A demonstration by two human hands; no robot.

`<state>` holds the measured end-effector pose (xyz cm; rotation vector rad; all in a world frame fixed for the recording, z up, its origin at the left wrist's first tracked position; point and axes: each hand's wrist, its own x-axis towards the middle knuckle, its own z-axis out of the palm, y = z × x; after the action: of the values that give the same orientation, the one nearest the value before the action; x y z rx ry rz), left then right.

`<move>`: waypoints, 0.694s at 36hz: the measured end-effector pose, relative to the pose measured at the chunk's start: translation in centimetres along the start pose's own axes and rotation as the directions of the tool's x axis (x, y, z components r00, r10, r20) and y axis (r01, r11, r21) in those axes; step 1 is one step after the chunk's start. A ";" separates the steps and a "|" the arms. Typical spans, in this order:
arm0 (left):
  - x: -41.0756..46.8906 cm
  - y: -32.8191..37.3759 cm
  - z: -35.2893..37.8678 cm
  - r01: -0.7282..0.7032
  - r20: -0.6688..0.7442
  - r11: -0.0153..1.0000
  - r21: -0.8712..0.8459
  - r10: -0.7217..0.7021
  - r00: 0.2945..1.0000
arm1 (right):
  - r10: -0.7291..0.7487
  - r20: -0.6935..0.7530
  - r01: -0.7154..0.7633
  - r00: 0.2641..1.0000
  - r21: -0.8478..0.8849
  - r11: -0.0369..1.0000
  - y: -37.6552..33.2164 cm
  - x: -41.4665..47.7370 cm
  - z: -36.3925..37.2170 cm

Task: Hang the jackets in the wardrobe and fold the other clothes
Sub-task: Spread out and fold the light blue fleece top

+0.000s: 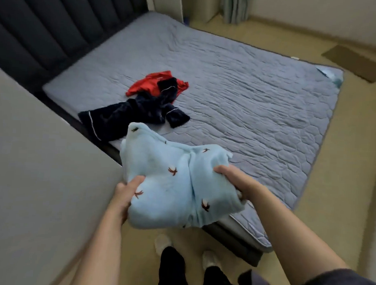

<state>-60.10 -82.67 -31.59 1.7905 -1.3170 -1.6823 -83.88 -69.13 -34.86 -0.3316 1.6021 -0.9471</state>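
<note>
Both hands (124, 195) (235, 181) grip folded blue garment (172, 184) between them.

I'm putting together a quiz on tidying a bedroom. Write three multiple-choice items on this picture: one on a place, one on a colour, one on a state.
1. Where does the red garment lie?
A) on the floor
B) on the bed, touching the navy garment
C) over a chair

2. What colour is the held garment that the left hand and right hand grip?
A) light blue
B) red
C) navy

3. How does the navy garment lie?
A) neatly folded
B) on a hanger
C) spread out, unfolded

Answers:
1 B: it rests on the bed against the navy garment.
2 A: pale blue cloth fills both hands.
3 C: its parts sprawl loose.
</note>
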 end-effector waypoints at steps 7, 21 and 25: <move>-10.5 -1.6 -9.8 -0.121 -0.204 0.972 -0.203 0.079 0.976 | -0.133 0.216 0.179 0.967 -0.207 0.962 -4.8 -4.8 8.0; -36.7 -15.1 -34.6 -0.408 -0.787 0.869 -0.278 0.037 0.615 | -0.190 0.765 0.589 0.615 -0.285 0.756 -2.9 -23.5 40.8; -47.5 -21.4 -41.4 -0.458 -0.898 0.851 -0.259 -0.037 0.438 | -0.148 0.887 0.647 0.438 -0.197 0.736 2.0 -32.5 50.8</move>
<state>-7.51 -47.65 -10.66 1.6545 -0.5223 -0.5708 -27.67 -66.00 -13.14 -1.4290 0.7967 -0.5039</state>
